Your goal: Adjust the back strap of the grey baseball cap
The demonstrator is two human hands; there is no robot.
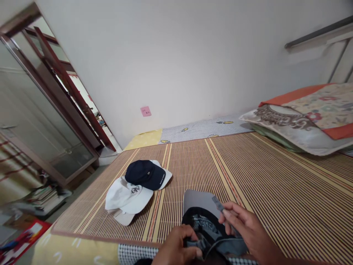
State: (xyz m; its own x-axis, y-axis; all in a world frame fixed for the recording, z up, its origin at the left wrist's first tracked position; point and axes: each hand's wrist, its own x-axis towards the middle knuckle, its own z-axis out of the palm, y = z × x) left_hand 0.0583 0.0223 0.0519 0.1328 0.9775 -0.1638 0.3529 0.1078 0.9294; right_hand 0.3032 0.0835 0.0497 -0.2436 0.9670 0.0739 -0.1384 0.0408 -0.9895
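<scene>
- Grey cap: inside up, between both hands; interior lettering unreadable.
- Right hand: pinches strap end.
- Left hand: pinches opposite strap section.
- White cap, forward-left of the hands: dark monogram, letters uncertain.
- Navy cap, just beyond: brim text too small.
- Pink card, farther ahead: marks illegible.

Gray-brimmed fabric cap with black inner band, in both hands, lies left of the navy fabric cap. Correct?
Not left: head view shows the gray-brimmed cap, in left hand and right hand, to the right of the navy fabric cap.
</scene>
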